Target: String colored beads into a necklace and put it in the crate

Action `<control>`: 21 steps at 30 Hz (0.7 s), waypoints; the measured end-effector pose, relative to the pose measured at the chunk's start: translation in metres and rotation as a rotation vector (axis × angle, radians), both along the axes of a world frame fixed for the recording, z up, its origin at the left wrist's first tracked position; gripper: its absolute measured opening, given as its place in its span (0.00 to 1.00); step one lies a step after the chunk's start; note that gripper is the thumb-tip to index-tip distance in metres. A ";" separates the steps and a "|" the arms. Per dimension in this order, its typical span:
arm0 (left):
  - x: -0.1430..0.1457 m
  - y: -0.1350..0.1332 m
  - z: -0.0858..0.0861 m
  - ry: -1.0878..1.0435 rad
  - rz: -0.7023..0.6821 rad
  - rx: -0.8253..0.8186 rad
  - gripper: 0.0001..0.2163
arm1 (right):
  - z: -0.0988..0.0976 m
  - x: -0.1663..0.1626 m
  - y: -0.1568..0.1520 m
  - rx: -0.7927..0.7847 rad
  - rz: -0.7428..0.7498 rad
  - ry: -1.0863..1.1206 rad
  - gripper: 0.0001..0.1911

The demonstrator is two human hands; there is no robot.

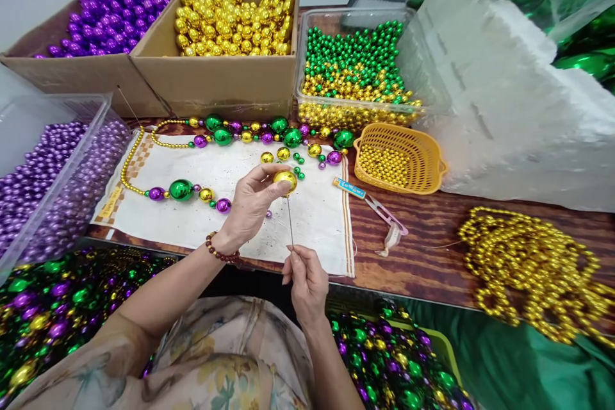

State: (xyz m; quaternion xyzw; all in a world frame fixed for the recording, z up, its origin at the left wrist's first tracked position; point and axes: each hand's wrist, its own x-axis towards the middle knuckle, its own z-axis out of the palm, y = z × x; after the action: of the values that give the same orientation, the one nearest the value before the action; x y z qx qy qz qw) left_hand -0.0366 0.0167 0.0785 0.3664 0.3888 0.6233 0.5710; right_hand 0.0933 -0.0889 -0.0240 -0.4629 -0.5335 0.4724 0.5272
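My left hand (250, 202) pinches a large gold bead (285, 179) over a white cloth (230, 205). My right hand (303, 278) is closed on the lower end of a thin needle (290, 221) that points up into the gold bead. A partly strung chain of green, purple and gold beads (230, 134) curls across the cloth, with several loose beads (298, 157) lying just beyond the gold bead.
Cardboard boxes of purple beads (110, 13) and gold beads (235, 16) stand at the back. A clear tub of green and gold beads (355, 70), a yellow basket (401, 160), thread snips (384, 214), a gold strand pile (533, 272) and a purple bead bin (43, 179) surround the cloth.
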 end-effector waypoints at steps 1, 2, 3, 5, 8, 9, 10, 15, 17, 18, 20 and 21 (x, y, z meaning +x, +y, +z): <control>0.000 0.000 0.000 -0.002 -0.002 0.000 0.13 | 0.000 0.000 -0.001 -0.007 0.000 0.001 0.09; 0.001 -0.001 -0.001 0.000 -0.006 0.002 0.13 | 0.000 -0.001 -0.001 -0.014 0.001 0.005 0.10; 0.001 -0.002 -0.002 0.004 -0.011 0.005 0.13 | 0.000 -0.002 0.000 -0.020 0.002 0.012 0.10; 0.003 -0.004 -0.003 0.013 -0.020 0.008 0.13 | 0.002 -0.004 0.002 -0.032 0.010 0.025 0.10; 0.004 -0.007 -0.005 0.023 -0.023 0.013 0.13 | 0.006 -0.006 0.006 -0.040 0.031 0.015 0.11; 0.004 -0.007 -0.005 0.022 -0.018 0.019 0.13 | 0.007 -0.006 0.007 -0.038 0.036 0.004 0.11; 0.003 -0.007 -0.005 0.018 -0.014 0.028 0.13 | 0.008 -0.006 0.007 -0.034 0.040 -0.007 0.11; 0.003 -0.008 -0.005 0.022 -0.024 0.040 0.13 | 0.011 -0.006 0.007 -0.057 0.023 -0.010 0.10; 0.004 -0.009 -0.005 0.025 -0.019 0.030 0.13 | 0.011 -0.008 0.008 -0.058 0.028 -0.009 0.11; 0.005 -0.008 -0.005 0.023 -0.012 0.021 0.14 | 0.012 -0.008 0.009 -0.053 0.035 -0.013 0.11; 0.005 -0.007 -0.005 0.014 0.000 -0.003 0.14 | 0.012 -0.008 0.009 -0.043 0.045 -0.032 0.11; 0.005 -0.005 -0.006 0.009 0.005 -0.017 0.14 | 0.011 -0.008 0.009 -0.038 0.047 -0.045 0.11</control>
State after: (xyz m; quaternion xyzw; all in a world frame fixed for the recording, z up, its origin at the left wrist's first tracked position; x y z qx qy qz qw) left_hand -0.0319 0.0114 0.0730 0.3634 0.3974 0.6197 0.5709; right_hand 0.0858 -0.0800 -0.0127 -0.4706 -0.5468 0.4842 0.4951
